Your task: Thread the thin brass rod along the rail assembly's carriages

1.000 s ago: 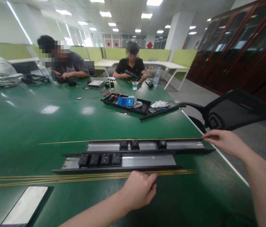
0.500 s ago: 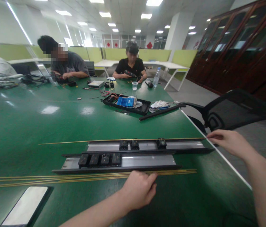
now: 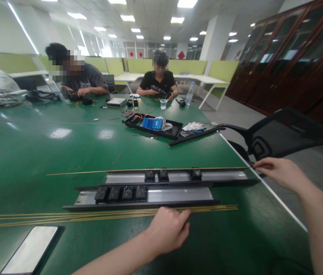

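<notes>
My right hand (image 3: 280, 173) is closed, thumb and finger pinched at the right end of a thin brass-coloured rod (image 3: 92, 172). This rod lies along the far edge of the farther black-edged metal rail (image 3: 224, 176), which holds 3 black blocks (image 3: 197, 175). Closer to me is a shorter rail (image 3: 178, 194) with several black blocks (image 3: 114, 193) grouped at its left. My left hand (image 3: 168, 231) has its fingers curled over several loose brass-coloured rods (image 3: 106, 215) in front of that rail; its fingertips are partly hidden.
A phone (image 3: 31, 250) lies at the front left. Farther back are a black tray (image 3: 175, 131) with a blue item, gloves (image 3: 193, 128) and a black strip (image 3: 191, 138). A chair (image 3: 290, 133) stands at the right edge. Several people sit across the table (image 3: 49, 152).
My right hand has shifted very slightly to the right. My left hand, the rails and the rods look almost unchanged.
</notes>
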A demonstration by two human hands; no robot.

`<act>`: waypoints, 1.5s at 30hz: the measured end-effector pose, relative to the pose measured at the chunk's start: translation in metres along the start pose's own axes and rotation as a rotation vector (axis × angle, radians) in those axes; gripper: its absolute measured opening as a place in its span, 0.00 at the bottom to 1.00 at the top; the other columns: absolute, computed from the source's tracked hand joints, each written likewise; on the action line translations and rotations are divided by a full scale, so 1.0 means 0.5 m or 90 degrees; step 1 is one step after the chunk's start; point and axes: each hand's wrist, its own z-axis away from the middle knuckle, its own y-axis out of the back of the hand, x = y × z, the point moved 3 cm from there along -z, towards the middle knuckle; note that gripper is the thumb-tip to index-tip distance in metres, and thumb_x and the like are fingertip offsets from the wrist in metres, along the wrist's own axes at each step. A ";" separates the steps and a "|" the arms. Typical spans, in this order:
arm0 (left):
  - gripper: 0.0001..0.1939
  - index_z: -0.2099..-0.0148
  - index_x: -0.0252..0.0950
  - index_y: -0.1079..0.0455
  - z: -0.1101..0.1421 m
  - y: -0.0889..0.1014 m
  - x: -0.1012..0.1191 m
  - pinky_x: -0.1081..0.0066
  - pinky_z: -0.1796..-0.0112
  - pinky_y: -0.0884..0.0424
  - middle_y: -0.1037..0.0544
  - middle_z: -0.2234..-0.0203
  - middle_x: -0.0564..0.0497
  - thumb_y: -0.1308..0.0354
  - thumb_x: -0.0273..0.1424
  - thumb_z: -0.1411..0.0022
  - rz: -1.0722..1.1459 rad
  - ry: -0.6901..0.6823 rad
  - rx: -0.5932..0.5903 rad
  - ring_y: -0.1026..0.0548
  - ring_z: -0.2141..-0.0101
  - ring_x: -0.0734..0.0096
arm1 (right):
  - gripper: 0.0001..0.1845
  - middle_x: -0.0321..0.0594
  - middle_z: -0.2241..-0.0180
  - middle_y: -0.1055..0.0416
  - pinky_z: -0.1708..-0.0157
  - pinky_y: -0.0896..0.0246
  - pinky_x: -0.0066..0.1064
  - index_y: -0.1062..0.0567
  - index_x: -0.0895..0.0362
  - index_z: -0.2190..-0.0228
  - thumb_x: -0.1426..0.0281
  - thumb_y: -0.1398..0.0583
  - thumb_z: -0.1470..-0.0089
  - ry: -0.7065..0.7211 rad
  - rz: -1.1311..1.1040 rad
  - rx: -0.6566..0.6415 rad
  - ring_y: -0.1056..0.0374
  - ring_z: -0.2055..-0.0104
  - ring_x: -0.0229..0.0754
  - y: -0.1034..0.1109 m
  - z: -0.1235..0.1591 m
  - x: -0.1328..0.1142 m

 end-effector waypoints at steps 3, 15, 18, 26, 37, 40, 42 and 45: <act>0.18 0.42 0.35 0.34 0.000 -0.001 -0.001 0.67 0.68 0.25 0.19 0.69 0.46 0.49 0.32 0.32 0.001 -0.001 0.003 0.19 0.69 0.61 | 0.16 0.40 0.64 0.18 0.64 0.33 0.39 0.17 0.50 0.68 0.56 0.41 0.52 0.001 0.009 0.009 0.24 0.62 0.53 0.002 0.000 0.000; 0.17 0.43 0.35 0.34 0.000 0.001 0.001 0.66 0.69 0.25 0.19 0.70 0.47 0.49 0.32 0.32 -0.003 -0.002 0.007 0.19 0.70 0.60 | 0.18 0.42 0.62 0.18 0.63 0.34 0.40 0.16 0.50 0.67 0.57 0.42 0.53 -0.002 0.024 0.046 0.24 0.61 0.54 -0.004 -0.009 0.027; 0.17 0.43 0.35 0.33 -0.001 0.001 0.001 0.67 0.68 0.25 0.19 0.69 0.47 0.49 0.31 0.32 -0.001 -0.001 0.010 0.19 0.69 0.60 | 0.18 0.42 0.63 0.18 0.64 0.34 0.40 0.16 0.50 0.67 0.57 0.43 0.52 -0.015 0.034 0.042 0.24 0.61 0.55 -0.004 -0.010 0.034; 0.17 0.43 0.36 0.34 -0.001 -0.001 -0.001 0.65 0.68 0.24 0.19 0.70 0.47 0.50 0.32 0.31 0.001 0.000 0.001 0.19 0.70 0.59 | 0.16 0.43 0.62 0.19 0.66 0.36 0.39 0.17 0.50 0.64 0.58 0.41 0.50 0.006 0.036 0.070 0.26 0.63 0.52 0.024 0.005 0.006; 0.16 0.43 0.36 0.34 -0.001 -0.004 -0.002 0.66 0.68 0.25 0.19 0.69 0.48 0.49 0.32 0.32 0.010 0.001 0.003 0.19 0.69 0.60 | 0.14 0.37 0.58 0.20 0.50 0.35 0.52 0.19 0.40 0.57 0.56 0.44 0.36 0.435 -0.168 0.149 0.30 0.52 0.54 -0.013 0.096 -0.367; 0.16 0.44 0.36 0.34 -0.001 -0.003 -0.002 0.66 0.68 0.25 0.19 0.70 0.48 0.49 0.32 0.32 0.004 0.000 0.004 0.19 0.70 0.60 | 0.15 0.39 0.57 0.20 0.52 0.36 0.55 0.18 0.42 0.57 0.57 0.44 0.36 0.462 -0.167 0.128 0.31 0.51 0.56 -0.060 0.090 -0.391; 0.16 0.44 0.36 0.34 -0.002 -0.002 -0.002 0.66 0.68 0.25 0.19 0.70 0.48 0.49 0.32 0.32 0.003 -0.001 0.004 0.19 0.70 0.59 | 0.14 0.39 0.59 0.19 0.53 0.36 0.53 0.17 0.44 0.61 0.57 0.44 0.36 0.464 -0.185 0.105 0.30 0.53 0.54 -0.084 0.084 -0.392; 0.15 0.44 0.37 0.34 -0.002 0.000 -0.003 0.65 0.68 0.25 0.19 0.70 0.49 0.49 0.32 0.32 0.006 -0.002 0.008 0.19 0.70 0.60 | 0.13 0.42 0.64 0.21 0.55 0.34 0.48 0.17 0.49 0.64 0.59 0.41 0.37 0.422 -0.246 0.090 0.30 0.57 0.51 -0.103 0.076 -0.386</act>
